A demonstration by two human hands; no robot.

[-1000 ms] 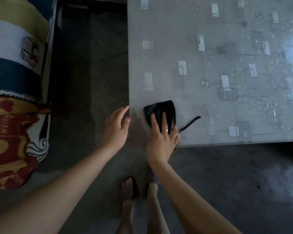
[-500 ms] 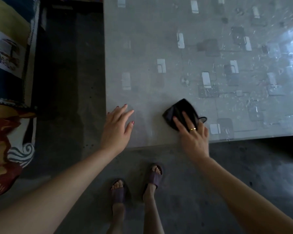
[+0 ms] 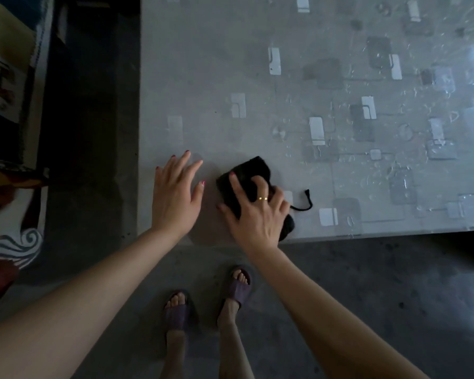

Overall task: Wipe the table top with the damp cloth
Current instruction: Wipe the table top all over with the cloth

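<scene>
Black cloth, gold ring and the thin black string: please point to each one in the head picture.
black cloth (image 3: 253, 166), head view, its far bare corner.
gold ring (image 3: 263, 198), head view, the band on a finger of the right hand.
black string (image 3: 304, 206), head view, its curved middle.

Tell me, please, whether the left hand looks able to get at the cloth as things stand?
Probably yes: the left hand lies flat on the table just beside the cloth, nothing between them, though the right hand covers much of it.

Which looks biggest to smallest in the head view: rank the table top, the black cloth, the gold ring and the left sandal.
1. table top, by far the largest.
2. black cloth and left sandal: they look alike; the right hand hides part of the cloth, so no ranking.
3. gold ring, smallest.
</scene>
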